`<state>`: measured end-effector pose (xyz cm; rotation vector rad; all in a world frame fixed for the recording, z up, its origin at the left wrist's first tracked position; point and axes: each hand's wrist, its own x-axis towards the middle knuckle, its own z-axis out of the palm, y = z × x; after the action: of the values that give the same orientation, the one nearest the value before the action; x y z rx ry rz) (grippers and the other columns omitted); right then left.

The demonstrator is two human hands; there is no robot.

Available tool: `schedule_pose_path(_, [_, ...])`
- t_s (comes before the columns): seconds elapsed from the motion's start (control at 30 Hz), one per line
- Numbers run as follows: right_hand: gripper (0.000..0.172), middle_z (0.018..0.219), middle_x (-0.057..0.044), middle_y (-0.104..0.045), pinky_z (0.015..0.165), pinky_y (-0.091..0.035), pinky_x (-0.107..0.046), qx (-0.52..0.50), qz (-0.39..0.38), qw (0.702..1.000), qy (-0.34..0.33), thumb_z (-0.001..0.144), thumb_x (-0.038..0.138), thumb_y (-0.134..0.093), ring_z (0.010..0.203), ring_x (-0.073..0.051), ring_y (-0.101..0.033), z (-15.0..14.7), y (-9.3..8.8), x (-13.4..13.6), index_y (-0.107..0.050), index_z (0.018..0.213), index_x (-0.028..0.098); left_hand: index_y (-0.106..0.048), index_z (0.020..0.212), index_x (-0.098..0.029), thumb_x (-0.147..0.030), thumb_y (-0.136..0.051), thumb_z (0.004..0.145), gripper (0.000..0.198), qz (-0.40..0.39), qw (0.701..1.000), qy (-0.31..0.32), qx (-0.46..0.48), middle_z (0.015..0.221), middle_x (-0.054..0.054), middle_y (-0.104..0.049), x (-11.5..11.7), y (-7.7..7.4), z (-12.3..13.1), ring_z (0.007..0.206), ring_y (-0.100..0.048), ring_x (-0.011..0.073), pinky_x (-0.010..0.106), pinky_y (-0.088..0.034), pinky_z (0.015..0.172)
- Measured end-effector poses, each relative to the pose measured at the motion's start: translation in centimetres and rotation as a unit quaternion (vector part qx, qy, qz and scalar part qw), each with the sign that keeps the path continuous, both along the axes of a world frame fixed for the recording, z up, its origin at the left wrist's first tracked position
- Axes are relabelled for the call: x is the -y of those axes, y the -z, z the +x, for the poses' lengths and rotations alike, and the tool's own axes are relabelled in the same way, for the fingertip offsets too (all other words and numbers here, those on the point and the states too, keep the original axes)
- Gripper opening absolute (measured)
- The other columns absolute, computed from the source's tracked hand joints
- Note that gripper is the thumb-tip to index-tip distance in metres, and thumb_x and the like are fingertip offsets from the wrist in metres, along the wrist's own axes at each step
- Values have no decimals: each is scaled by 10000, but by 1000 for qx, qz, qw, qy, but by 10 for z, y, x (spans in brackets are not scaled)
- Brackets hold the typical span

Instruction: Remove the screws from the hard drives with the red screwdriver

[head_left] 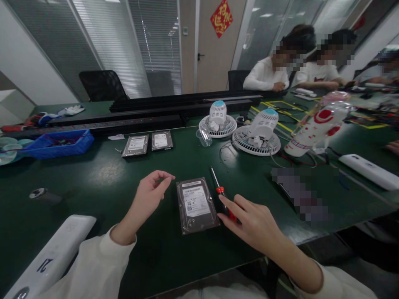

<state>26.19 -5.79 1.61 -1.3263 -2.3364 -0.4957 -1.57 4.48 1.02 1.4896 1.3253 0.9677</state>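
A hard drive [196, 204] is laid flat on the green counter [102, 174], near its front edge. The left hand [151, 193] is held just beside it, thumb and forefinger nearly met; whether anything is pinched cannot be told. The right hand [252, 224] is spread loosely over the red handle of a screwdriver [219, 188] lying along the drive's right side. Two more drives [135, 145] and two small fans [260, 133] are set well behind, with bare counter between.

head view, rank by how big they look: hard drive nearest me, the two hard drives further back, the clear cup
1. near hard drive, largest, though nearness inflates it.
2. left far hard drive and right far hard drive: about alike, unranked.
3. clear cup, smallest.
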Motion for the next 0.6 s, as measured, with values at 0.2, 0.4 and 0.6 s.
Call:
schedule_pose_path(0.2, [299, 972, -84, -751, 645, -540, -287, -47, 37, 990, -132, 1010, 272, -552, 831, -168, -721, -44, -29, -23, -669, 1234, 113, -664, 825, -200, -605, -726, 746, 417, -158, 970, 147, 109, 593, -50, -527, 39, -12, 28, 432, -344, 62, 216, -274, 423])
schedule_pose_path(0.4, [183, 961, -70, -752, 642, -533, -253, -111, -7, 977, -185, 993, 178, -568, 827, -141, -720, -56, -29, -31, -713, 1081, 110, -674, 786, -206, -645, -778, 727, 454, -220, 942, 174, 184, 537, -68, -454, 47, -11, 34, 435, -310, 64, 221, -264, 441])
schedule_pose_path(0.6, [215, 952, -69, -732, 586, -484, -238, -125, -68, 974, -179, 1011, 165, -519, 796, -136, -704, -49, -25, -33, -722, 1065, 119, -693, 727, -189, -607, -849, 701, 447, -251, 926, 170, 224, 520, -64, -459, 45, -3, 32, 452, -322, 58, 206, -276, 456])
